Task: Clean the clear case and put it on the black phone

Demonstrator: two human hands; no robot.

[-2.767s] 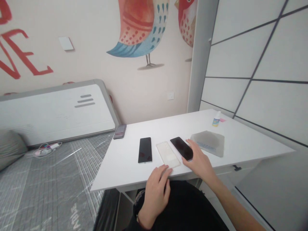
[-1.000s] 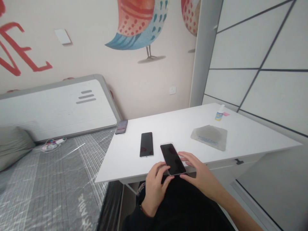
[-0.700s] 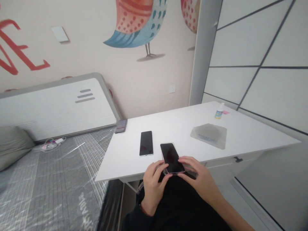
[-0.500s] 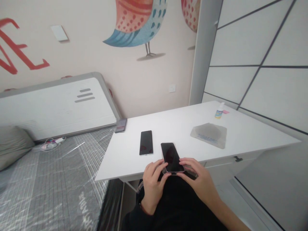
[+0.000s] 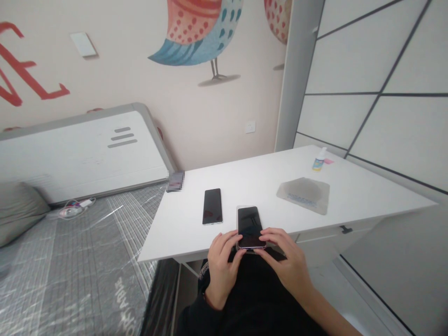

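Over the table's front edge, a smartphone (image 5: 250, 224) with a dark screen lies tilted between my hands. A thin see-through edge shows along its upper left side; whether it is a clear case or a film I cannot tell. My left hand (image 5: 224, 261) pinches the phone's lower left side, thumb beneath. At the lower right corner, my right hand (image 5: 289, 259) grips with its fingers on the side and its thumb at the bottom edge. Another dark-screened phone (image 5: 212, 206) lies flat on the white table (image 5: 189, 242), left of and beyond my hands.
A translucent grey pouch (image 5: 304, 196) lies on the right of the table. Behind it stands a small pump bottle (image 5: 318, 160) beside a pink slip (image 5: 329, 161). A blurred-out item (image 5: 175, 181) sits at the far left corner. Left is a plastic-covered bed (image 5: 87, 261).
The held phone has turned slightly and shifted right against the clear layer, whose edge now shows more at upper left. Both hands keep their grip in nearly the same place.
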